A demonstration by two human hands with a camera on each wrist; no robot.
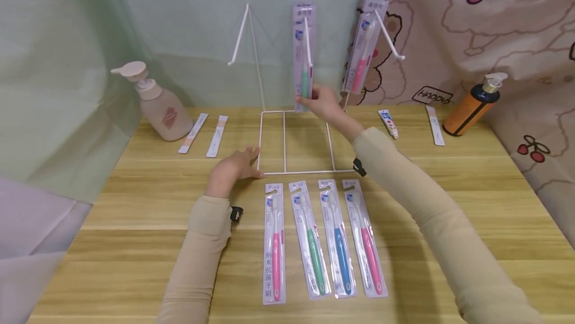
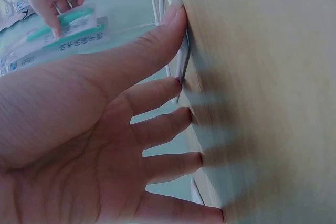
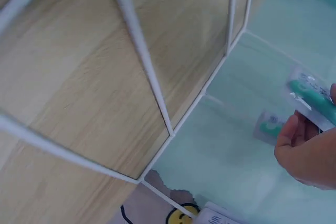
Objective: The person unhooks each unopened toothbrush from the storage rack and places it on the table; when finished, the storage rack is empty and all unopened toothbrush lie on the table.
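My right hand (image 1: 324, 103) pinches the lower end of a packaged green toothbrush (image 1: 298, 67), which is upright at the middle hook (image 1: 308, 44) of a white wire display rack (image 1: 285, 144). Behind it, a second green-handled pack (image 3: 269, 128) shows in the right wrist view. My left hand (image 1: 234, 166) is at the rack's front left corner, fingers spread; in the left wrist view its thumb touches the wire and its fingertips rest on the wooden table (image 2: 273, 77). Packaged pink toothbrushes (image 1: 359, 64) hang on the right hook. The left hook (image 1: 239, 34) holds nothing.
Several packaged toothbrushes (image 1: 313, 244) lie in a row before the rack. A pump bottle (image 1: 163, 114) and two slim sachets (image 1: 217, 137) are at left. At right are a small toothpaste tube (image 1: 388, 124), another sachet (image 1: 434, 125) and an orange pump bottle (image 1: 471, 109).
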